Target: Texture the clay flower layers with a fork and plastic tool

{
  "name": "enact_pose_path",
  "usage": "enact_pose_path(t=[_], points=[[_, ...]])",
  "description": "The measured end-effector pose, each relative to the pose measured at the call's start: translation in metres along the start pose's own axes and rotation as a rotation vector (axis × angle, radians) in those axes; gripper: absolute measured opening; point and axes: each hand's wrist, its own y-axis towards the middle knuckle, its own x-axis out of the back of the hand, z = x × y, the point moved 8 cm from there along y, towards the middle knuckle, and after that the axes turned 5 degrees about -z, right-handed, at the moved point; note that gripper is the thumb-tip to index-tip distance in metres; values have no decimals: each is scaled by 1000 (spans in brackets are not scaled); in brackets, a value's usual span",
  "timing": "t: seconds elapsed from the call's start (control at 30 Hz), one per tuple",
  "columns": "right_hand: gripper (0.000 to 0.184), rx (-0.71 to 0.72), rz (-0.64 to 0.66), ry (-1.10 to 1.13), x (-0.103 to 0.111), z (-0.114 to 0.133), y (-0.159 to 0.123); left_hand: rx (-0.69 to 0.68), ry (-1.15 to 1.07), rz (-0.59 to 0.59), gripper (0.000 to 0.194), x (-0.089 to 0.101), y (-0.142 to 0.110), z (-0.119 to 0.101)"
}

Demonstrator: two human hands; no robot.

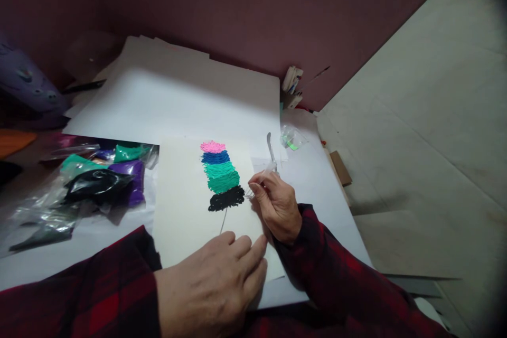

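My right hand (277, 206) pinches a small clear fork (249, 193), its tines beside the right end of a black textured band (226, 199). Whether the tines touch the band I cannot tell. This band is the lowest of several soft, clay-like bands on a cream sheet (178, 211); above it come green (224, 182), lighter green, blue (216, 157) and pink (213, 147). My left hand (214, 280) lies flat across the sheet's lower part, fingers stretched out. A thin dark line (224, 221) runs from the black band towards its fingers.
Bags of coloured clay (99, 185) lie at the left. Large white sheets (190, 90) are stacked behind. A silver knife (271, 147) lies just beyond my right hand, near a clear bag with a green bit (292, 140). The table's right edge drops to the floor.
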Motion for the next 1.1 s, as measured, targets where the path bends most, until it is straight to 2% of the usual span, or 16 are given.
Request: enact_pose_path(t=[0.3,0.67,0.8,0.97,1.1], points=[[12,26,17,4,-2,0,1,-4,9,-68,37,4,2,-2],[12,41,87,-6,-9,1,-1,-4,-1,-64,37,5,1,-2],[12,55,95,-12,-9,3,0,-3,1,-56,37,3,1,-2],[11,41,10,39,0,2,-1,-11,3,-28,38,4,1,-2],[10,54,37,59,-1,3,-4,-31,-7,26,39,4,1,-2]])
